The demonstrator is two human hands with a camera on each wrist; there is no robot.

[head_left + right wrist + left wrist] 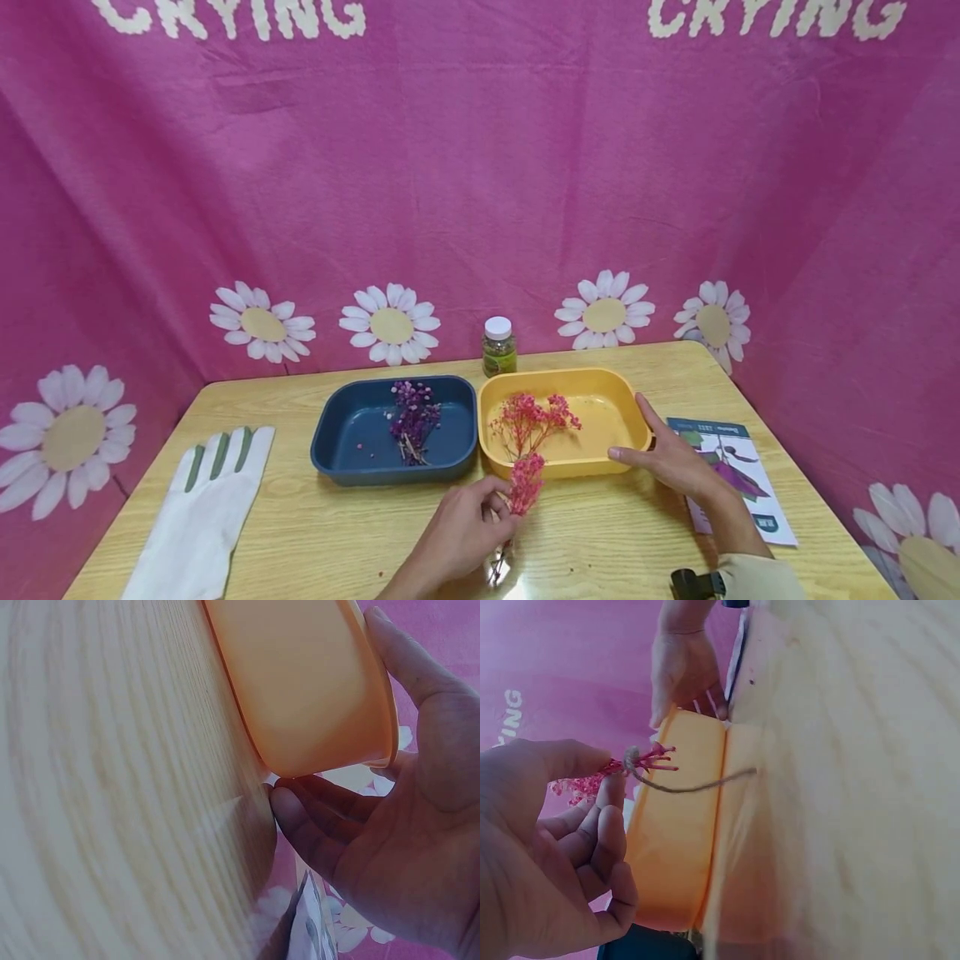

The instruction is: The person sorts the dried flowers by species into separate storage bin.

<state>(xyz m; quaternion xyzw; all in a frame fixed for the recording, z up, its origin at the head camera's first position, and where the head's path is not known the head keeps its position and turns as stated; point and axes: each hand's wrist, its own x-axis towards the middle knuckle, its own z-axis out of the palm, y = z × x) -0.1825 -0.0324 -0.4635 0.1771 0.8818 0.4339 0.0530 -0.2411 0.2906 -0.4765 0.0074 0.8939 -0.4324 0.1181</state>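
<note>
My left hand (pixel 468 527) pinches a small bunch of pink dried flowers (pixel 527 483) in front of the yellow tub (pixel 615 465). Twine (pixel 679 789) ties its stems, and one loose end sticks out. Another pink dried flower sprig (pixel 525 421) lies in the tub. At the tub's right end my right hand (pixel 673 457) rests with thumb and fingers spread around the corner. In the right wrist view the thumb lies at the rim and the other fingers (pixel 319 825) are by the tub's end wall. Purple dried flowers (pixel 414 421) lie in the blue tub (pixel 375 477).
Behind the tubs stands a jar (pixel 499 348) with a white lid. A white glove (pixel 197 517) with green strips lies at the left. A printed packet (pixel 738 479) lies to the right, partly behind my right arm. A pink curtain (pixel 480 183) hangs beyond the table.
</note>
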